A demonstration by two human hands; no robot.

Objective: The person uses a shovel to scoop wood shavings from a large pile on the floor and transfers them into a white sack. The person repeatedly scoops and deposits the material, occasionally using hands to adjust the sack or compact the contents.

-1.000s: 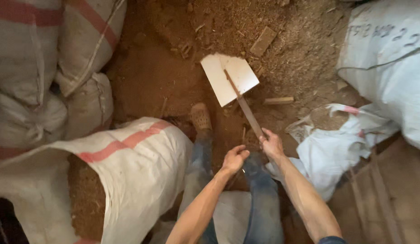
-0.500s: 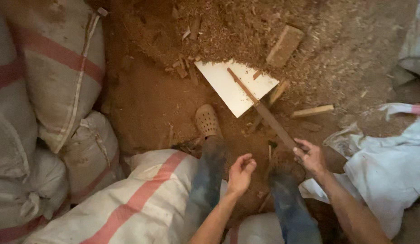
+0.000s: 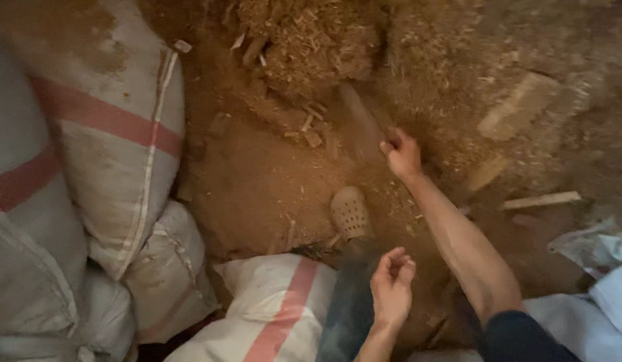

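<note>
Blurred wooden handle (image 3: 362, 121), tilted over sawdust

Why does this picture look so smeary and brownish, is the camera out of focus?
Head view: it looks like motion blur more than poor focus; the right hand and the handle it grips are smeared, and the sawdust pile is soft. The light is dim and warm, with no glare; deep shadow lies between the sacks. The left hand looks sharper.

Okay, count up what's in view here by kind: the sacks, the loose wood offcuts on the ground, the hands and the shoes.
Striped woven sacks: 3, one upper left, one at far left, one at the bottom
Loose wood offcuts clear enough to count: 2, a block and a thin strip
Hands: 2, left hand, right hand
Shoes: 1, perforated clog
Total: 8
</note>
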